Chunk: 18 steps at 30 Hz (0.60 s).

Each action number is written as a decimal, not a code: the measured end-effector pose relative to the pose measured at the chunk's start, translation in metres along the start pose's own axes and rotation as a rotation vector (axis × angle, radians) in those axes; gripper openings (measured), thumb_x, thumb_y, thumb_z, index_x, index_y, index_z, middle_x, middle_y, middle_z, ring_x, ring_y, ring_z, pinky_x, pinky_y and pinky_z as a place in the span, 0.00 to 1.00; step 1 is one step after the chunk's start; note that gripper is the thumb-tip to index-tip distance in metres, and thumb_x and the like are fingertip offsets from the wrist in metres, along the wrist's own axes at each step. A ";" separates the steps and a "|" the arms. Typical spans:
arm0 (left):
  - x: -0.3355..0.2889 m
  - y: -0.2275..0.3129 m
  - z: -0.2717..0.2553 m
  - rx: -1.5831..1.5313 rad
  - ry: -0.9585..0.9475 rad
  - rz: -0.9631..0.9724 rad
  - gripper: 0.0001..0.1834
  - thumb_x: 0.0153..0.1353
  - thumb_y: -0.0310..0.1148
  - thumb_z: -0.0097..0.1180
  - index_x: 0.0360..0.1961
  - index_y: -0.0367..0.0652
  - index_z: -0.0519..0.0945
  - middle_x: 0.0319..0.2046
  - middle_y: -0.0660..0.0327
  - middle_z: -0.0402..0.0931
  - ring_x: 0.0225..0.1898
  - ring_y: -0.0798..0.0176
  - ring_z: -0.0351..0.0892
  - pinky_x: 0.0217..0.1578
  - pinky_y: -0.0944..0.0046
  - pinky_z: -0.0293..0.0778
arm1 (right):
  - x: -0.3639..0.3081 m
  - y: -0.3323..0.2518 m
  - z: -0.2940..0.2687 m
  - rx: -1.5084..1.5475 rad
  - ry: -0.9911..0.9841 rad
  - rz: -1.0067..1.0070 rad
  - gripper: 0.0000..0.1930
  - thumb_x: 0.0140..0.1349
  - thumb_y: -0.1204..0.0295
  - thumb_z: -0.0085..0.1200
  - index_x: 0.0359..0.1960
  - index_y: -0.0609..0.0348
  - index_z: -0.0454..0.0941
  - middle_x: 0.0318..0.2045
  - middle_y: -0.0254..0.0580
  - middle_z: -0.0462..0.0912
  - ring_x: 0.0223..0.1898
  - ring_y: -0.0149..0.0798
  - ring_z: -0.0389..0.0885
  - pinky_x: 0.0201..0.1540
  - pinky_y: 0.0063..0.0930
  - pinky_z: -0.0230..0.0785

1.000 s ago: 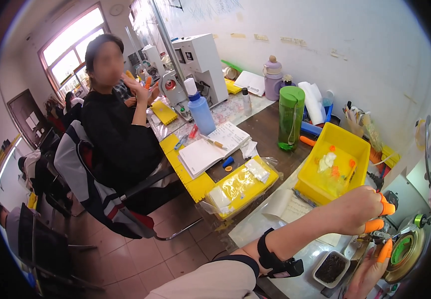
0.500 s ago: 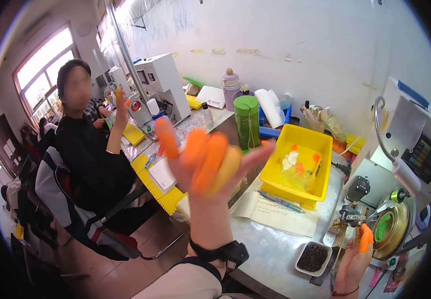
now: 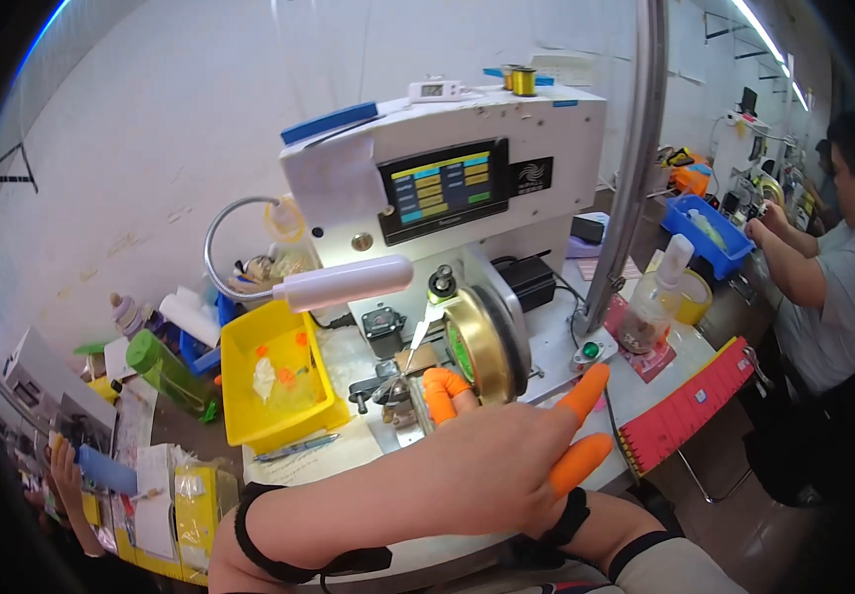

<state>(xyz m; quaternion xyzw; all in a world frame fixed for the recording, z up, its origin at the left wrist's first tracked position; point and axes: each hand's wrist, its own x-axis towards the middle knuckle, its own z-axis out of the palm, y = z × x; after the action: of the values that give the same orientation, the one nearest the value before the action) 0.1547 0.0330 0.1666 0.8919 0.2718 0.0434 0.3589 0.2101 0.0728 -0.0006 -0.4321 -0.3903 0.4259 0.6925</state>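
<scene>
The left hand (image 3: 522,450) has been swung across the right forearm (image 3: 601,522), two fingers apart, leaving the metal fixture (image 3: 388,383) attended by the right hand (image 3: 449,396) alone, its grip indiscernible.

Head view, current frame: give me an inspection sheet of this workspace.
Surface: pale worktop, partly covered by notebook paper and a pen.
Job's things: gold-rimmed wheel on a white machine; small metal fixture beside it.
Clutter: yellow bin holding orange and white scraps; green bottle, tilted in view.
Hands: left hand crosses over the right arm, nothing seen held; right hand mostly hidden, near the wheel, grip unclear.
Cables: black plug by the yellow bin.
Surroundings: co-worker in grey, right; another person's hand, far left.
</scene>
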 end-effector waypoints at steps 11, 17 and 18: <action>-0.025 0.005 0.020 0.283 0.132 -0.037 0.26 0.54 0.33 0.47 0.52 0.32 0.61 0.25 0.48 0.73 0.32 0.45 0.74 0.34 0.52 0.69 | 0.044 0.198 -0.317 0.014 -0.158 -0.226 0.08 0.62 0.74 0.41 0.42 0.58 0.67 0.41 0.34 0.69 0.42 0.26 0.66 0.47 0.19 0.58; -0.102 -0.052 0.064 0.002 0.195 0.029 0.19 0.53 0.37 0.50 0.43 0.33 0.70 0.31 0.49 0.74 0.31 0.52 0.75 0.34 0.58 0.69 | -0.027 0.018 0.022 0.146 -0.291 -0.130 0.10 0.64 0.73 0.36 0.44 0.61 0.67 0.38 0.31 0.71 0.40 0.28 0.67 0.44 0.18 0.58; -0.122 -0.053 0.075 -0.117 0.160 -0.030 0.20 0.57 0.40 0.50 0.44 0.34 0.71 0.35 0.51 0.74 0.30 0.57 0.75 0.32 0.60 0.71 | -0.030 0.005 0.021 0.100 -0.481 -0.103 0.09 0.62 0.73 0.40 0.41 0.61 0.69 0.36 0.32 0.72 0.36 0.28 0.66 0.40 0.19 0.57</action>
<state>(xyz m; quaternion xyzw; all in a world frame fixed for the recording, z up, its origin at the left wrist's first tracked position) 0.0476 -0.0445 0.0899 0.8590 0.3099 0.1250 0.3879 0.1800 0.0515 -0.0033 -0.2631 -0.5438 0.4992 0.6211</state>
